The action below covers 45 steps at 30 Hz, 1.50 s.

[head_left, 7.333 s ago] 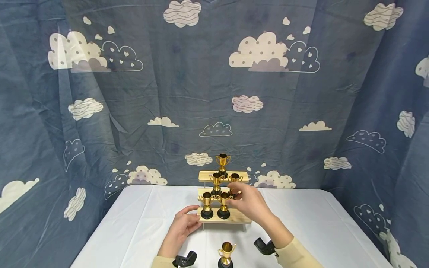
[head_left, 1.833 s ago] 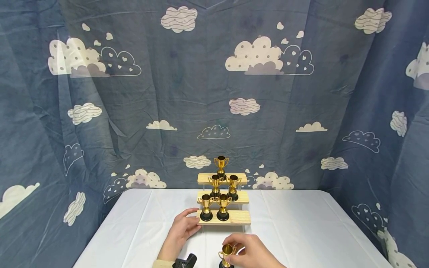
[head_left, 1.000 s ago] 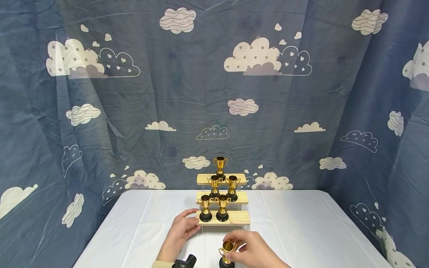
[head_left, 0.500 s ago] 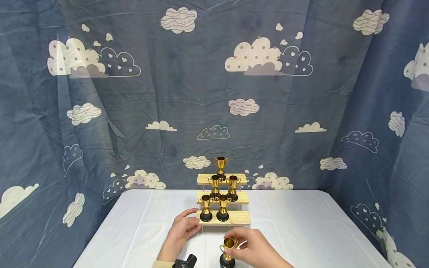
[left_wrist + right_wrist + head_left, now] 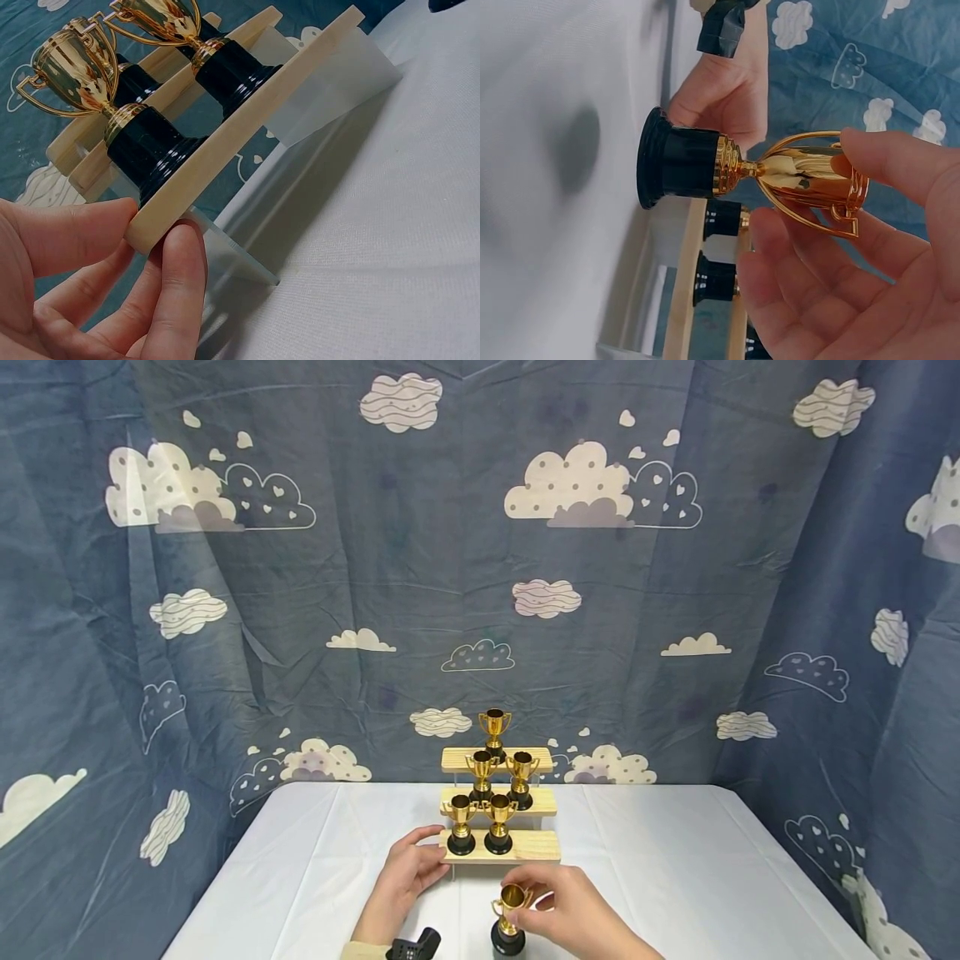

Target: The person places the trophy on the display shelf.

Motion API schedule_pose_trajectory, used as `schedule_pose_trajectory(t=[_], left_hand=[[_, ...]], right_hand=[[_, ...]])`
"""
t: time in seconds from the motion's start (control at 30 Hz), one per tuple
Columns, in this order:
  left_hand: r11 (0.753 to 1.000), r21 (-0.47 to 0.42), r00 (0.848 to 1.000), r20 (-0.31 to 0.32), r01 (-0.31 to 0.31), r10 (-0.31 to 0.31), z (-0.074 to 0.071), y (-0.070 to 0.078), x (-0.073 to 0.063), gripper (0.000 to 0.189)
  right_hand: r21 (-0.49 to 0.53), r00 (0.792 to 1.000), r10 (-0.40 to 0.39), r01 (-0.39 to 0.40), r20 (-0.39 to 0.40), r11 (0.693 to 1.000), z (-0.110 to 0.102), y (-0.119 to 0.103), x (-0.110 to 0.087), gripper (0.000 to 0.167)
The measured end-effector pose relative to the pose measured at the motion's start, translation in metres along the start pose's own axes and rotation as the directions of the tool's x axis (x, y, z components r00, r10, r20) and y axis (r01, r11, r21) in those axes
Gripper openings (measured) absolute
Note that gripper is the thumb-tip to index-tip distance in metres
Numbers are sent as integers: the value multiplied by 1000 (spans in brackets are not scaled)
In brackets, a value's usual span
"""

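Note:
My right hand (image 5: 573,906) pinches a small gold trophy cup (image 5: 507,937) near its rim, in front of the stand. The right wrist view shows the cup (image 5: 694,161) raised off the white cloth, its shadow apart from the black base. My left hand (image 5: 401,881) holds the left end of the lowest shelf of a three-tier wooden display stand (image 5: 538,845). In the left wrist view, thumb and fingers grip that board (image 5: 247,124) from above and below. Two trophies (image 5: 498,827) stand on the lowest shelf, two (image 5: 521,777) on the middle one and one (image 5: 494,727) on top.
A white cloth covers the table (image 5: 660,877). Behind it hangs a dark blue curtain (image 5: 420,552) printed with clouds. Bare wood shows at the right of the lowest shelf. Clear side panels (image 5: 330,90) support the shelves. A black wrist camera (image 5: 416,945) sits on my left wrist.
Earlier my right hand was at the right-hand trophy on the middle shelf. It has since taken hold of the front trophy and lifted it slightly toward the stand. My left hand stays put.

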State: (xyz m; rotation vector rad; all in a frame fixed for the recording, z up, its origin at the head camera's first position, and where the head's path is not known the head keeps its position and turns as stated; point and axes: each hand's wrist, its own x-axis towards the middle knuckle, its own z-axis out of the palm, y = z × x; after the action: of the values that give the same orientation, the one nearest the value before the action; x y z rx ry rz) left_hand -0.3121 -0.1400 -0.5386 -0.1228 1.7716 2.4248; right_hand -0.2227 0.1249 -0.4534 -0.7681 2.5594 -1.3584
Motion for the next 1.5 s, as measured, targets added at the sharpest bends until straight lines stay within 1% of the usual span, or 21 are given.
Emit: schedule_pose_trajectory(t=[0.4,0.5,0.63,0.73,0.8,1.03,1.13,1.3,1.4,1.5], left_hand=[[1000,-4,1000,-6,4,-4,0,-1,2,53],[1000,-6,1000,3,-2,2,0,-2,1,53],[1000,-9,1000,20,-17,18,-1,-3,1,54],[1000,-4,999,22,-26,26,0,-3,1,54],[1000,2,999,20,-30,30,0,-2,0,54],[999,17,1000,0,-29,29,3,3,-5,52],[999,23,1000,-1,-31,31,4,5,-7,52],[999,27,999,-1,-35,35,4,5,-7,53],[999,27,999,-2,-32,32,4,5,-6,53],[999,28,1000,0,-30,30,4,4,-3,53]], right_hand=[[8,1000,10,-10,-15,1000,-4,-3,0,24],[6,1000,-10,10,-27,1000,-5,-1,0,24],[-7,997,-57,56,-52,998,-7,1,-2,24],[-17,995,-72,71,-67,997,-8,1,-3,24],[-25,995,-66,64,-75,998,-9,1,-3,23],[-34,996,-5,3,-87,999,-13,0,-2,24],[-32,995,-10,7,-96,999,-16,0,-2,25],[-59,990,-42,34,-136,998,-19,0,-2,25],[-75,987,-56,45,-152,996,-21,0,-1,24],[-77,987,-50,39,-154,996,-25,0,0,25]])
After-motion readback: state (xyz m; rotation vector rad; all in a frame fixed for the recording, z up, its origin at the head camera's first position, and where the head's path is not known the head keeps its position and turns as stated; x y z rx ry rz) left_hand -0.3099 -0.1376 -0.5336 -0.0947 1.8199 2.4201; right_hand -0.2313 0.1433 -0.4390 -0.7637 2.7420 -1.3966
